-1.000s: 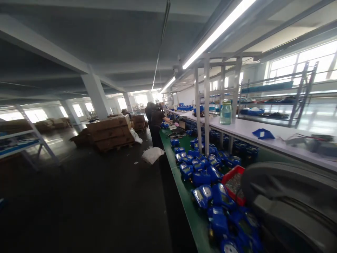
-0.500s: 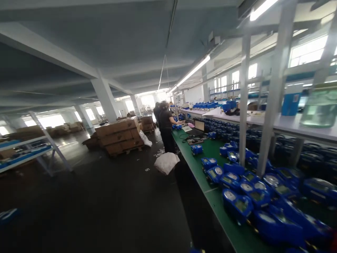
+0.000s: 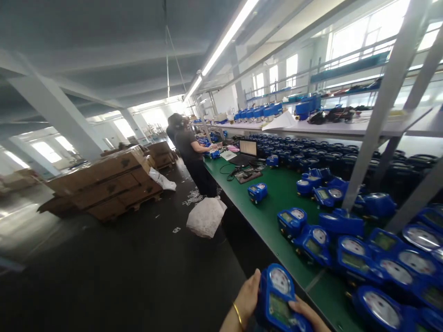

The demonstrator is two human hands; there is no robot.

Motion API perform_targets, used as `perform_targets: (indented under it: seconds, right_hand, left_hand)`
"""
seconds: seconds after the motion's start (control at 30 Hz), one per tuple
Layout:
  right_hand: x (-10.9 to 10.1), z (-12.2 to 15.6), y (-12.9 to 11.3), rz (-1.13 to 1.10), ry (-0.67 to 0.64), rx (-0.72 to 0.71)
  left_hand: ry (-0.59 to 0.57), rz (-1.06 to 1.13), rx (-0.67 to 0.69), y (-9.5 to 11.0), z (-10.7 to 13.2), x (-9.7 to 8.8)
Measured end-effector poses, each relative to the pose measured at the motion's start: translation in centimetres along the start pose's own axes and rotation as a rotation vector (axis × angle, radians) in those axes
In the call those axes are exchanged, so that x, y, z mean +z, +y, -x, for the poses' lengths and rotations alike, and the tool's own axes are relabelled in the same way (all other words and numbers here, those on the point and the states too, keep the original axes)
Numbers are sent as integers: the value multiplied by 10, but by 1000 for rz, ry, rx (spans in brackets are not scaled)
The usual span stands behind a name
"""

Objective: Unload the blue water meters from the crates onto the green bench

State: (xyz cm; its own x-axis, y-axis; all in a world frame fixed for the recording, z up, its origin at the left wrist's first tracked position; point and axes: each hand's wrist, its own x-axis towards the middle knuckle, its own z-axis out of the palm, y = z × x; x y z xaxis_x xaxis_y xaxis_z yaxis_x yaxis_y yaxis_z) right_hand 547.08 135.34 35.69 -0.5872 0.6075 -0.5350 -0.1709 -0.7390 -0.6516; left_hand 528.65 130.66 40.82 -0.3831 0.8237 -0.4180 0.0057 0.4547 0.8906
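Observation:
Low in the view, a blue water meter with a round dial and a rectangular window showing a green board is held between my two hands. My left hand, with a gold bangle at the wrist, grips its left side. On the other side, the fingers of my right hand press against the edge near the window. The meter is in front of the green bench, at its near edge. Several similar meters crowd the bench to the right, their dials and windows facing up.
A person stands farther along the bench near a laptop. On the floor at left are a white sack and stacked cardboard boxes. Metal posts and a shelf rise over the bench.
The view has swung to the right and the bench now shows more of its middle. My hands have come into view with a blue water meter in them.

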Motion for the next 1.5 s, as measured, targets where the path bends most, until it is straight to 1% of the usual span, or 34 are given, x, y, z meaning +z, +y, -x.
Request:
perform_targets:
  seconds: [0.03,0.1,0.17,0.23,0.3,0.33,0.4,0.47,0.53,0.6,0.67,0.73,0.77,0.83,0.9,0.97,1.03,1.1,1.17,1.23,1.3,1.37,1.4,1.47,1.5]
  right_hand:
    - [10,-26,-8,-68,10,25]
    - [33,-75,-30,-190,49,75]
    - [56,-119,-57,-265,92,92]
    - [75,-156,-85,-312,125,71]
    - [89,-188,-111,-372,164,43]
    - [94,-202,-121,-404,192,30]
    - [99,-230,-135,-451,259,3]
    - [98,-256,-141,-468,339,-35]
    - [95,-281,-142,-469,427,-82]
    - [92,-304,-142,-464,508,-131]
    - [90,-325,-145,-454,600,-181]
    - [90,-343,-153,-454,670,-216]
    - [90,-351,-159,-457,682,-222]
    - [92,-367,-174,-457,655,-203]
    - [95,-385,-190,-430,589,-159]
    - [102,-406,-206,-376,502,-130]
    - [113,-433,-221,-302,417,-127]
    - [126,-463,-234,-213,348,-132]
    - [138,-491,-246,-140,313,-124]
    - [147,-514,-256,-100,319,-107]
    - [152,-527,-266,-84,353,-83]
    - [153,-528,-275,-57,388,-72]
    - [151,-522,-279,-38,415,-74]
    - [145,-494,-284,3,498,-98]
    - [140,-471,-285,39,559,-136]
  left_hand:
    - [30,-35,-37,7,-29,-15]
    - [122,-24,-144,23,-86,-47]
    - [175,17,-178,44,-139,-77]
    - [181,36,-181,67,-186,-102]
    - [170,23,-181,89,-234,-118]
    - [163,11,-182,99,-259,-122]
    - [148,-15,-181,114,-312,-125]
    - [128,-44,-163,127,-369,-122]
    - [93,-76,-137,138,-425,-115]
    - [15,-99,-137,147,-475,-104]
    - [-127,-106,-191,154,-513,-92]
    - [-302,-97,-283,157,-538,-82]
    - [-381,-88,-326,158,-546,-80]
    - [-490,-67,-378,159,-560,-83]
    - [-539,-52,-397,161,-574,-96]
    - [-563,-55,-415,167,-590,-119]
    - [-562,-88,-445,176,-609,-146]
    - [-513,-148,-479,188,-627,-173]
    - [-463,-197,-501,200,-642,-195]
    - [-417,-238,-521,209,-654,-209]
    - [-390,-282,-529,216,-664,-216]
    - [-390,-353,-478,223,-673,-218]
    - [-383,-428,-425,229,-677,-217]
    - [-310,-668,-264,244,-678,-214]
    - [-243,-792,-144,254,-674,-210]
